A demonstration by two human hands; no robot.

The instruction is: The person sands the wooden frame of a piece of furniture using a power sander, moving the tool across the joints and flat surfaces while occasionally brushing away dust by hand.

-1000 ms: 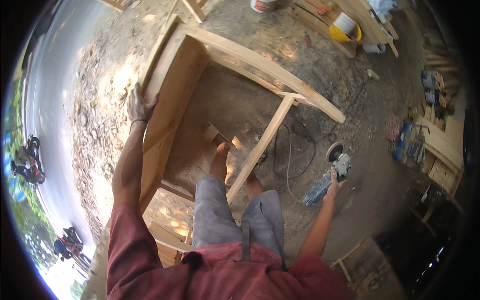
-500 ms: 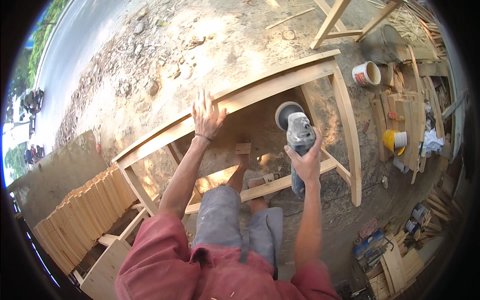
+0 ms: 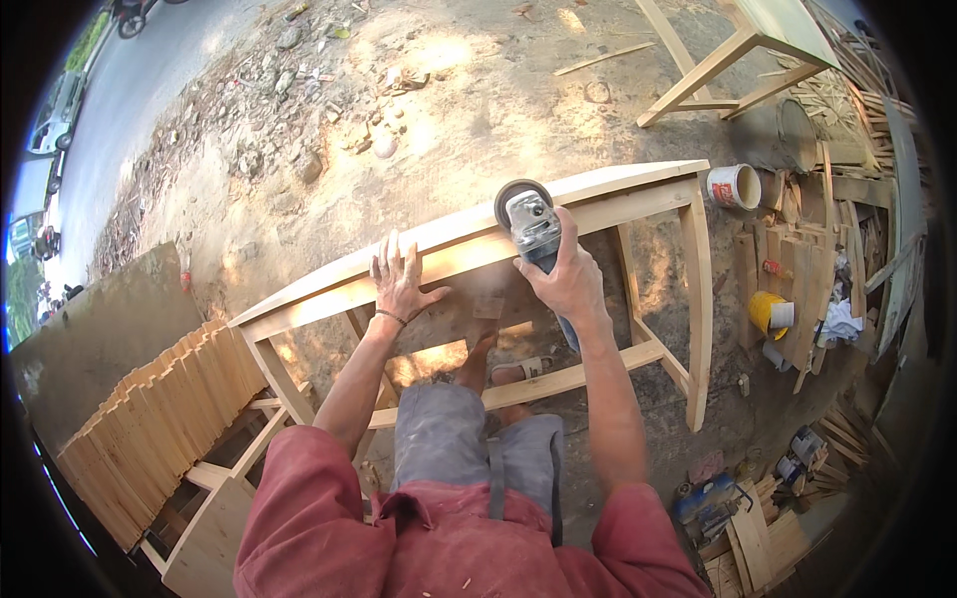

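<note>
In front of me stands a wooden table frame [image 3: 469, 258] with a narrow pale top board [image 3: 628, 181]. My left hand [image 3: 401, 289] lies on its near rail, fingers spread over the wood and thumb out to the side. My right hand [image 3: 570, 274] is wrapped round the body of an angle grinder [image 3: 535, 227] with a round disc at its far end. That disc is over the top board, right of my left hand; whether it presses on the wood I cannot tell. A dusty haze hangs below the rail near the grinder.
A stack of wooden slats [image 3: 164, 429] lies at left beside a grey panel [image 3: 110, 339]. Another wooden frame [image 3: 703, 85] stands far right, near a white bucket [image 3: 735, 187] and a yellow container [image 3: 766, 314]. Wood scraps [image 3: 758, 533] lie lower right. A road [image 3: 164, 110] with vehicles runs far left.
My right hand has brought the grinder up and left, from the gap below the rail to the top board. My left hand stays on the rail. The view has shifted somewhat.
</note>
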